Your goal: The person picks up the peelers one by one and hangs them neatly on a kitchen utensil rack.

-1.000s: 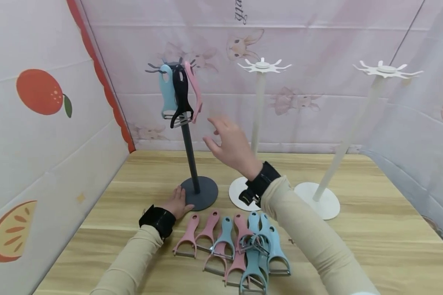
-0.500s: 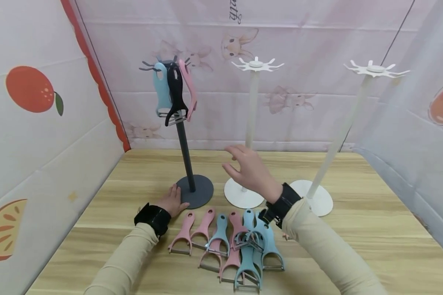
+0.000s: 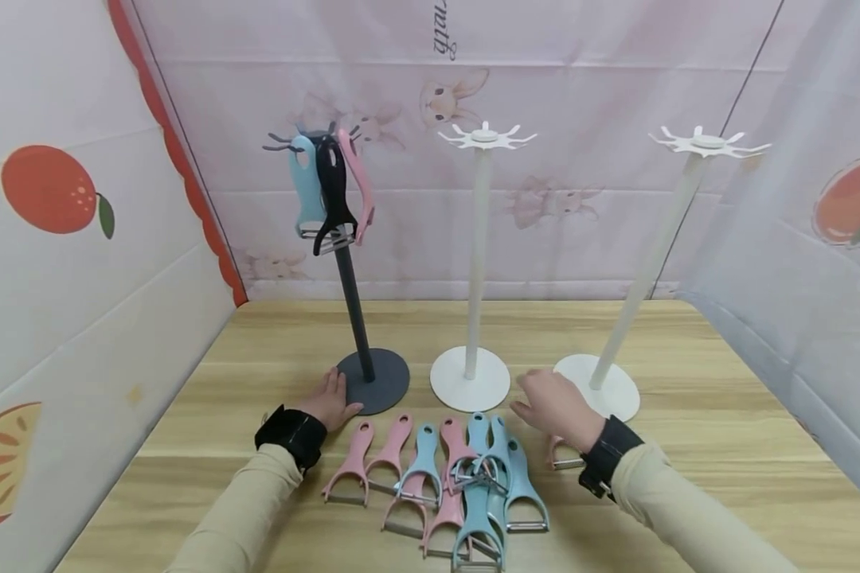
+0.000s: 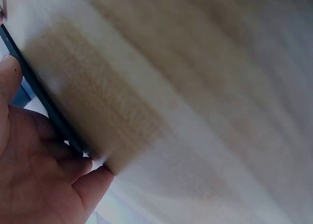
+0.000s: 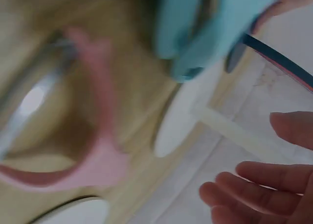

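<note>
Lower right of the head view, a pink Y-peeler (image 3: 553,446) is part-hidden by the nearer right hand (image 3: 557,407), blade (image 3: 569,464) end turned bottomward; thumb and fingers (image 5: 258,193) are parted, nothing held.

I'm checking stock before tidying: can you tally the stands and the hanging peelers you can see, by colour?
Dark grey stand: 1
White stands: 2
Light blue hanging peeler: 1
Black hanging peeler: 1
Pink hanging peeler: 1
Total: 6
</note>
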Action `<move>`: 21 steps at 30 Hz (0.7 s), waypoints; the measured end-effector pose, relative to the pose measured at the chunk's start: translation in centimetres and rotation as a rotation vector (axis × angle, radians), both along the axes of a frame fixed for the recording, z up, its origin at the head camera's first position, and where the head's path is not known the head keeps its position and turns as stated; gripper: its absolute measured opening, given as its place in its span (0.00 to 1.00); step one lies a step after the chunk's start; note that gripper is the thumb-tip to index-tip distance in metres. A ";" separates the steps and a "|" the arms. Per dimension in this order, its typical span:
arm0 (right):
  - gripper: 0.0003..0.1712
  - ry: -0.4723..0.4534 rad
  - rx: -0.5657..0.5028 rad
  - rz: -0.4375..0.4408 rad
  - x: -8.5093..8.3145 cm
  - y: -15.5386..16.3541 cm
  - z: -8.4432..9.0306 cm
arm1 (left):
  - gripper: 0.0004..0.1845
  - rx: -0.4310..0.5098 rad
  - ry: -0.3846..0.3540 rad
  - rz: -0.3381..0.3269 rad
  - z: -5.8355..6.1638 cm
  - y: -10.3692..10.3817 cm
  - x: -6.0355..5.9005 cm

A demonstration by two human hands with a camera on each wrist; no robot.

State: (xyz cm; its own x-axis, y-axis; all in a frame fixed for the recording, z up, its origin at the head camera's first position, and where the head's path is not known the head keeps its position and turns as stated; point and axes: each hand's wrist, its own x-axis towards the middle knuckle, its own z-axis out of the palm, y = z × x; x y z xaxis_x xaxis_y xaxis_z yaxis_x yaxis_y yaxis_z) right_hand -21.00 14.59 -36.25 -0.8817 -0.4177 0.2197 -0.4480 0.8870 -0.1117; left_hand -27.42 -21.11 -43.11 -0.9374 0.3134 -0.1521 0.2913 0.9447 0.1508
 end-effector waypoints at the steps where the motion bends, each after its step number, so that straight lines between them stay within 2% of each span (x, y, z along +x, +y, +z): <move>1: 0.11 -0.036 0.011 -0.029 0.3 0.4 -0.4 | 0.35 0.009 0.000 0.002 0.1 0.0 0.1; 3: 0.12 -0.079 0.053 -0.074 0.7 1.1 -1.2 | 0.35 0.024 0.000 0.005 0.2 0.1 0.3; 8: 0.08 -0.073 0.132 -0.119 1.5 2.2 -2.5 | 0.34 0.036 0.004 0.009 0.5 0.3 0.5; 11: 0.08 -0.100 0.156 -0.144 1.7 2.5 -3.1 | 0.35 0.032 0.003 0.012 0.4 0.3 0.5; 15: 0.06 -0.148 0.140 -0.181 1.7 2.8 -3.6 | 0.35 0.029 0.009 0.004 0.1 0.2 0.4; 21: 0.09 -0.164 0.098 -0.196 1.6 3.0 -3.9 | 0.35 0.026 0.022 0.000 0.0 0.0 0.3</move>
